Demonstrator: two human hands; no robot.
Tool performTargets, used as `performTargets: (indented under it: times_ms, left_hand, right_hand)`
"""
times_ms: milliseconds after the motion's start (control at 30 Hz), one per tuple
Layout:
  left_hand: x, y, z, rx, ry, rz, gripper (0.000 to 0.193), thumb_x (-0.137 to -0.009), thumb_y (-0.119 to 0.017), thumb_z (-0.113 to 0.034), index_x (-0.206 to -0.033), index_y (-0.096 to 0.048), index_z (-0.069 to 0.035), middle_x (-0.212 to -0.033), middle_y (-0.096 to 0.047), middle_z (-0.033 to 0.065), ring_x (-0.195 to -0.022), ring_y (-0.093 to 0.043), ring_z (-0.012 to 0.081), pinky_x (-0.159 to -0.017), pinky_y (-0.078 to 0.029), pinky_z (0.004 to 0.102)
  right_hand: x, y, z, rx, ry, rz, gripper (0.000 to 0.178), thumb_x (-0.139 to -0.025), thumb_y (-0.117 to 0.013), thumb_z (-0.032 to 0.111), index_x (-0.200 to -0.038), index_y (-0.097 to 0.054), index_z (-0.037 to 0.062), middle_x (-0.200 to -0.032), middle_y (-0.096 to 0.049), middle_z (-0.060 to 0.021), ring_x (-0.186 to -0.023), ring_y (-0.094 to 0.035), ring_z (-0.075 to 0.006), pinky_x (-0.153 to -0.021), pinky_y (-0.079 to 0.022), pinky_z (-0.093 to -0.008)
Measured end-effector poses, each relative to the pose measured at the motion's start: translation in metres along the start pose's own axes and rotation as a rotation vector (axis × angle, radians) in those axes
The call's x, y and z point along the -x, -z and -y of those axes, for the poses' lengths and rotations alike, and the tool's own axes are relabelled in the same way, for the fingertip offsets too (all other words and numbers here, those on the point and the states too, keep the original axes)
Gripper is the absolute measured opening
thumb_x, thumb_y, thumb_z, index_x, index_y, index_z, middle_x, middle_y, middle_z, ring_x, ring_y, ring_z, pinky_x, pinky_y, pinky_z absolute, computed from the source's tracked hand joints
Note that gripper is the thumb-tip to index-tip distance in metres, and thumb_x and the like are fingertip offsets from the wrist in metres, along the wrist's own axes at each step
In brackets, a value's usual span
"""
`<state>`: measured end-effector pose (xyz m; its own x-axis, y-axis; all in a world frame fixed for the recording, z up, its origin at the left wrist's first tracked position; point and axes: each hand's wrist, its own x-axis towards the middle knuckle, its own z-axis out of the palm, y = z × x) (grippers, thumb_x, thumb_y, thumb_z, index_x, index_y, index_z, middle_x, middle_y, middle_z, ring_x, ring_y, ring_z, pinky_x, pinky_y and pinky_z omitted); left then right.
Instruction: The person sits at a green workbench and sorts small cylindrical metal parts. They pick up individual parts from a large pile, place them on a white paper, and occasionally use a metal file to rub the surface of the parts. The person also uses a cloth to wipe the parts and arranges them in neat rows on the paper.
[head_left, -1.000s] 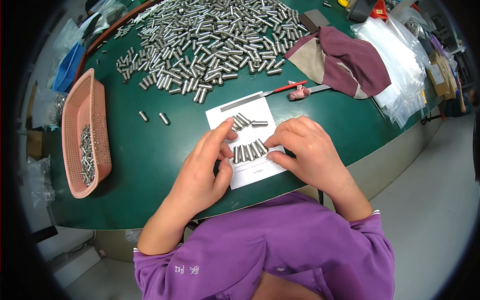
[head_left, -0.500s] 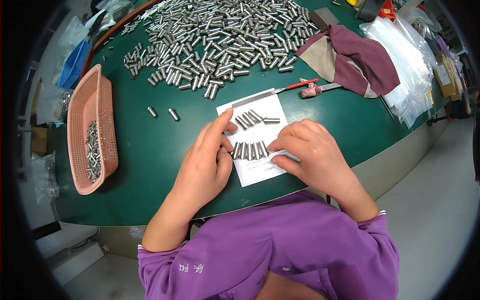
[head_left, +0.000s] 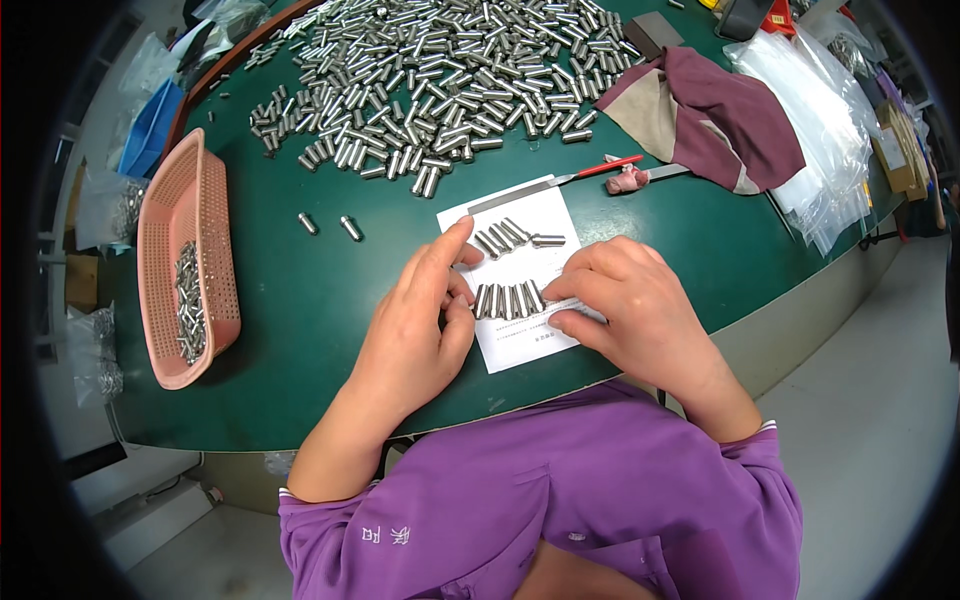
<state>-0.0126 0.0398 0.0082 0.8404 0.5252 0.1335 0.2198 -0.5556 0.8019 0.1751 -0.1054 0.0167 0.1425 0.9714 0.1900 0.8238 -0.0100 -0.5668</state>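
A short row of metal pins (head_left: 508,300) lies side by side on a white printed sheet (head_left: 525,347), held between my two hands. At the row's left end, my left hand (head_left: 415,315) closes in with thumb and bent fingers while its index finger stretches forward. The curled fingertips of my right hand (head_left: 640,305) press at the right end, thumb just below. Just beyond, a second small group of pins (head_left: 503,238) rests on the paper, one turned sideways (head_left: 548,240). A flat file (head_left: 515,200) with a red handle lies across the sheet's far edge.
A large heap of metal pins (head_left: 430,90) covers the far table. Two loose pins (head_left: 350,228) lie left of the sheet, near a pink basket (head_left: 222,290) of small metal parts. A maroon cloth (head_left: 735,120) and clear plastic bags (head_left: 825,150) are at the right.
The whole view has shifted slightly. My hands stay at the two ends of the row, with hardly any movement of the fingers; the other pins keep their places.
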Motion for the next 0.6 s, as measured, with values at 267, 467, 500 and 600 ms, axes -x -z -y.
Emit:
performTargets:
  times_ms: [267, 467, 500, 600]
  left_hand:
    - [0.0006, -0.0014, 0.0002, 0.018, -0.015, 0.009, 0.071, -0.079, -0.052, 0.017, -0.146, -0.04, -0.002, -0.118, -0.06, 0.0134, -0.083, -0.062, 0.0142, -0.076, -0.052, 0.0275]
    - [0.0003, 0.0003, -0.0042, 0.001, -0.021, 0.066, 0.073, -0.078, -0.062, 0.013, -0.145, -0.041, -0.002, -0.119, -0.058, 0.0127, -0.082, -0.058, 0.0148, -0.075, -0.051, 0.0281]
    - [0.0, 0.0005, -0.0063, -0.012, -0.017, 0.085, 0.072, -0.077, -0.064, 0.012, -0.144, -0.041, -0.003, -0.119, -0.057, 0.0123, -0.082, -0.057, 0.015, -0.075, -0.051, 0.0282]
    - [0.002, -0.0036, -0.0039, -0.037, -0.059, 0.067, 0.061, -0.075, -0.07, 0.008, -0.132, -0.052, -0.001, -0.118, -0.055, 0.0109, -0.082, -0.056, 0.0154, -0.074, -0.05, 0.0286]
  right_hand:
    - [0.0014, 0.0005, -0.0013, 0.004, -0.014, 0.007, 0.023, -0.074, -0.079, 0.016, -0.095, -0.071, 0.0134, -0.097, -0.064, -0.0006, -0.096, -0.059, -0.0227, -0.085, -0.045, -0.0376]
    - [0.0017, 0.0007, -0.0017, 0.003, -0.024, 0.003, 0.022, -0.075, -0.079, 0.016, -0.095, -0.07, 0.0131, -0.097, -0.063, -0.0008, -0.096, -0.059, -0.0234, -0.086, -0.044, -0.0381]
    - [0.002, 0.0005, -0.002, 0.002, -0.024, -0.001, 0.022, -0.075, -0.079, 0.016, -0.095, -0.07, 0.0131, -0.097, -0.063, -0.0008, -0.096, -0.059, -0.0235, -0.086, -0.044, -0.0382]
    - [0.0029, 0.0005, -0.002, -0.002, -0.016, -0.011, 0.022, -0.075, -0.079, 0.016, -0.095, -0.07, 0.0129, -0.097, -0.063, -0.0011, -0.096, -0.059, -0.0236, -0.086, -0.044, -0.0382]
